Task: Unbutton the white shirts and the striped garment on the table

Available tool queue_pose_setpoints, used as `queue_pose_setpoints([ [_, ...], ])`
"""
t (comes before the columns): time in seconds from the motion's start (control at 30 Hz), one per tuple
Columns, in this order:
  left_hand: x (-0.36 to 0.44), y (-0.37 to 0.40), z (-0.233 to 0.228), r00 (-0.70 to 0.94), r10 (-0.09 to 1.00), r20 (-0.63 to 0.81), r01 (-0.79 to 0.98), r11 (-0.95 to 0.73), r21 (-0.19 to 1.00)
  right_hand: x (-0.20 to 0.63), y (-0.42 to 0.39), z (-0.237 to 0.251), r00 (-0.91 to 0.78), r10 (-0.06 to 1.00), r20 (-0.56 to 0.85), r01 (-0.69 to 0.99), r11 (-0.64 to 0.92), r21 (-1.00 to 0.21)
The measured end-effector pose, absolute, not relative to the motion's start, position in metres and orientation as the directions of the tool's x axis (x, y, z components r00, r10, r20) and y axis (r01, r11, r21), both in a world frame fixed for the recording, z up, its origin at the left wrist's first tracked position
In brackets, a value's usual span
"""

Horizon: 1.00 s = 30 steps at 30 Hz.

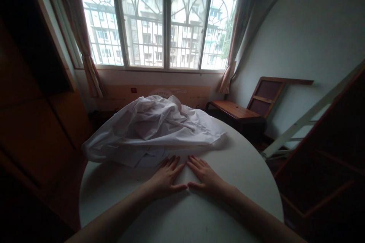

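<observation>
Both of my hands lie flat on a round white table (pixel 234 182), fingers spread and thumbs almost meeting. My left hand (pixel 167 176) is open, palm down, with its fingertips close to the near edge of a crumpled white cloth (pixel 159 121). My right hand (pixel 205 176) is open too, palm down, a little short of the same cloth. Neither hand holds anything. The cloth is heaped over the far half of the table and hangs past its left edge; it may be a garment, but its folds hide the shape.
Beyond the table a barred window (pixel 145 26) fills the wall, with tied curtains (pixel 88 68) at its sides. To the right stand a low wooden bench (pixel 235 109), a leaning wooden frame (pixel 265 95) and a pale ladder (pixel 302 121). Wooden cabinets (pixel 31 133) line the left.
</observation>
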<state>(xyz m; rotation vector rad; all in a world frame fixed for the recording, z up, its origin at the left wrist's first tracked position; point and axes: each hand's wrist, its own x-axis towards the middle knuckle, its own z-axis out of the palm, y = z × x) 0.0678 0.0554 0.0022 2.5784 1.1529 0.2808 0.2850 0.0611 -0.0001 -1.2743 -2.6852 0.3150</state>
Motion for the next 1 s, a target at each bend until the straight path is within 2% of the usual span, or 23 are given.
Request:
queue_pose_setpoints([
  [1.0, 0.0677, 0.0552, 0.0007, 0.660, 0.748, 0.067, 0.692, -0.641, 0.332, 0.2856, 0.0627, -0.0037, -0.629, 0.775, 0.068, 0.734, 0.620, -0.277],
])
